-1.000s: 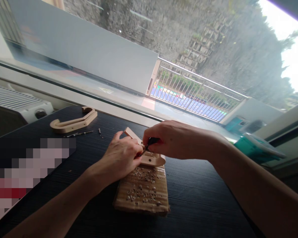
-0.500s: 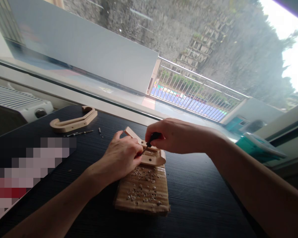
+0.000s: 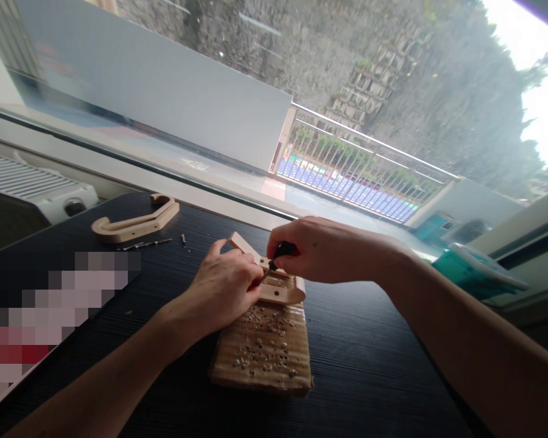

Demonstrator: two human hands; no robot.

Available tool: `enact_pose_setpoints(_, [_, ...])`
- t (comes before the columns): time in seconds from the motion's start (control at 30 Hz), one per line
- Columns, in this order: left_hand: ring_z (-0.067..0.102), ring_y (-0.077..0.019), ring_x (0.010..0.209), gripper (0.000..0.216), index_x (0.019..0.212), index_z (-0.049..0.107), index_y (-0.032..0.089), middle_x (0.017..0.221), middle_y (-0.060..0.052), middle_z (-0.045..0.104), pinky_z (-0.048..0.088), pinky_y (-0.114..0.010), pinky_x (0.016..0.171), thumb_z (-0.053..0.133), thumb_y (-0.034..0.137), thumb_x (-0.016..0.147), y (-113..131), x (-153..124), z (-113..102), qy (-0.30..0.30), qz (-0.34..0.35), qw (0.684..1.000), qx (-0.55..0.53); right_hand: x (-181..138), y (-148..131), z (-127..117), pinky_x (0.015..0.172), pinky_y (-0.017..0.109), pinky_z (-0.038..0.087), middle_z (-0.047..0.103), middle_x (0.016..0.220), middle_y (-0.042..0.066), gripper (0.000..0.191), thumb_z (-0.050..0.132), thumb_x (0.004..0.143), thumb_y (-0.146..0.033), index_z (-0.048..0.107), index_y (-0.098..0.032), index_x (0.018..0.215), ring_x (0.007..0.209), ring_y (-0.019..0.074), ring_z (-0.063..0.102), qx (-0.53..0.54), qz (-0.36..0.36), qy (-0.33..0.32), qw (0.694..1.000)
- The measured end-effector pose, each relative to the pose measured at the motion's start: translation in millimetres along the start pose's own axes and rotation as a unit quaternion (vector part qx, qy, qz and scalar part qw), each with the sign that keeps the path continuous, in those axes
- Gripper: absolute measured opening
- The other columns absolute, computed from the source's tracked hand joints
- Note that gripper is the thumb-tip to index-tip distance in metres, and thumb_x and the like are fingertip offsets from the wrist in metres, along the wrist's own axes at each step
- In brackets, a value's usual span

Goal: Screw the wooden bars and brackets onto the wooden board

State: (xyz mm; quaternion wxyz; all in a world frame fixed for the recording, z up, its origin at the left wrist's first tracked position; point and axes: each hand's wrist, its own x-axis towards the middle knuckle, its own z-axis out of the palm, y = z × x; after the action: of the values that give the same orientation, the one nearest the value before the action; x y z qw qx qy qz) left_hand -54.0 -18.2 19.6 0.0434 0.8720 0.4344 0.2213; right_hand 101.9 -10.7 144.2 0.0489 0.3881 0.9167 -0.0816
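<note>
My right hand (image 3: 296,249) is closed around the black handle of a screwdriver (image 3: 284,248), whose thin metal shaft slants down to the left. The shaft's tip is hidden by the fingers of my left hand (image 3: 232,277). That left hand is closed on a pale wooden piece (image 3: 278,294) with curved ends and small dark screw holes. Beneath the wood lies a block of layered cardboard (image 3: 265,365), its surface pitted with many small holes. What the left fingertips pinch near the shaft cannot be made out.
A second curved wooden piece (image 3: 137,225) rests at the back left of the black table (image 3: 356,359). Thin metal bits (image 3: 146,244) and a small metal piece (image 3: 183,238) lie near it. Beyond the table are a window ledge, a radiator (image 3: 36,185) and a teal container (image 3: 475,271).
Almost nothing differs. Both hands keep their hold in the same place, and the screwdriver has shifted only very slightly.
</note>
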Motion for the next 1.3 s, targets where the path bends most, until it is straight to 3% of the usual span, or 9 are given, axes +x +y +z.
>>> enact_pose_setpoints(0.27, [0.06, -0.0223, 0.087, 0.02, 0.062, 0.06, 0.022, 0.078, 0.0, 0.067, 0.023, -0.051, 0.099, 0.052, 0.028, 0.079, 2, 1, -3, -0.01, -0.005, 1.0, -0.004, 5, -6, -1, 0.054, 0.021, 0.029, 0.062, 0.07, -0.001, 0.019, 0.05, 0.073, -0.019, 0.066, -0.019, 0.082, 0.058, 0.0077, 0.044, -0.012, -0.012, -0.025, 1.0])
enact_pose_setpoints(0.47, [0.061, -0.0218, 0.086, 0.02, 0.062, 0.061, 0.021, 0.078, 0.0, 0.067, 0.023, -0.052, 0.098, 0.052, 0.028, 0.079, 0, 2, 1, -0.003, -0.006, 1.0, -0.006, 11, -6, -1, 0.052, 0.023, 0.028, 0.062, 0.067, 0.002, 0.02, 0.051, 0.076, -0.03, 0.067, -0.018, 0.078, 0.056, 0.0096, 0.043, -0.072, 0.061, 0.013, 0.995])
enact_pose_setpoints(0.6, [0.06, -0.0221, 0.086, 0.022, 0.062, 0.061, 0.021, 0.076, -0.001, 0.067, 0.024, -0.052, 0.098, 0.051, 0.029, 0.08, 0, 1, 2, 0.002, -0.003, 1.0, 0.0, 7, -8, -7, 0.055, 0.023, 0.028, 0.064, 0.076, 0.001, 0.023, 0.053, 0.073, -0.026, 0.067, -0.021, 0.091, 0.061, 0.01, 0.046, -0.06, 0.026, -0.019, 0.998])
enact_pose_setpoints(0.77, [0.06, -0.0222, 0.088, 0.019, 0.064, 0.062, 0.021, 0.078, -0.002, 0.068, 0.024, -0.051, 0.098, 0.052, 0.026, 0.079, 2, 2, 1, 0.0, -0.008, 1.0, 0.01, 7, -12, -4, 0.056, 0.023, 0.028, 0.063, 0.072, 0.001, 0.019, 0.048, 0.075, -0.019, 0.067, -0.018, 0.078, 0.058, 0.0084, 0.043, -0.057, -0.013, -0.008, 0.998])
enact_pose_setpoints(1.0, [0.06, -0.0221, 0.085, 0.02, 0.064, 0.062, 0.021, 0.077, -0.002, 0.067, 0.024, -0.052, 0.098, 0.052, 0.027, 0.079, 0, 2, 2, 0.008, -0.004, 1.0, -0.002, 5, -12, -3, 0.053, 0.024, 0.026, 0.063, 0.067, 0.002, 0.021, 0.051, 0.077, -0.029, 0.068, -0.018, 0.08, 0.055, 0.0099, 0.043, -0.104, 0.053, -0.005, 0.993])
enact_pose_setpoints(1.13, [0.06, -0.0218, 0.085, 0.018, 0.065, 0.063, 0.022, 0.078, -0.001, 0.067, 0.023, -0.052, 0.098, 0.053, 0.028, 0.079, -1, 1, 3, 0.009, 0.001, 1.0, 0.001, -1, -6, -10, 0.054, 0.023, 0.027, 0.065, 0.076, 0.001, 0.023, 0.052, 0.073, -0.025, 0.067, -0.022, 0.091, 0.06, 0.0099, 0.046, -0.07, 0.032, -0.009, 0.997])
enact_pose_setpoints(1.3, [0.06, -0.0218, 0.086, 0.02, 0.065, 0.062, 0.022, 0.077, -0.001, 0.067, 0.024, -0.05, 0.099, 0.05, 0.028, 0.08, 0, 1, 3, 0.006, -0.01, 1.0, 0.007, 1, -7, -6, 0.055, 0.023, 0.027, 0.063, 0.071, 0.001, 0.019, 0.049, 0.077, -0.022, 0.067, -0.018, 0.083, 0.058, 0.0091, 0.044, -0.063, 0.015, -0.002, 0.998])
